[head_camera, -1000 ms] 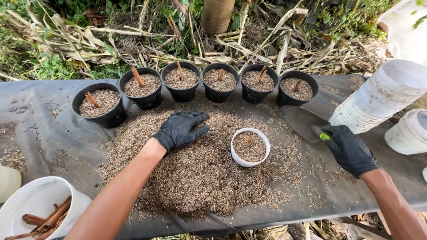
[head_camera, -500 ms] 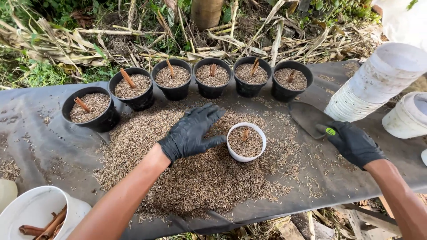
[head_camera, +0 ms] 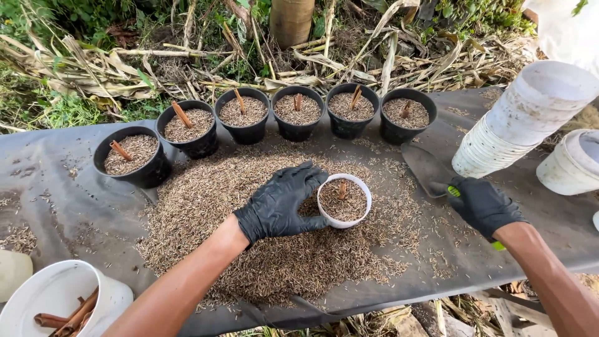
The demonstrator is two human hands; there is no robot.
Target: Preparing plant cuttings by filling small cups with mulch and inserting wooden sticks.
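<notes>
My left grip (head_camera: 282, 205), black-gloved, is curled half open around the near-left side of the small white pot (head_camera: 344, 201), fingers touching its wall without fully enclosing it; the pot stands upright in the middle of the desk, filled with husk and with a short brown stick (head_camera: 342, 190) poking up from the filling. My right grip (head_camera: 482, 205), also gloved, is wrapped tight around the green handle of a trowel (head_camera: 428, 168), whose dark blade lies flat on the sheet just right of the white pot, not touching it. Pot and left grip sit on a broad heap of brown husk (head_camera: 262, 249) spread over the dark sheet (head_camera: 56, 206) covering the desk. Beyond the heap, six black pots (head_camera: 243, 115) curve in a row, each filled with husk and holding a stick. At the right, a tilted stack of white pots (head_camera: 530, 118) leans by another white tub (head_camera: 571, 163). Near left, a white bucket (head_camera: 59, 306) holds more brown sticks.
</notes>
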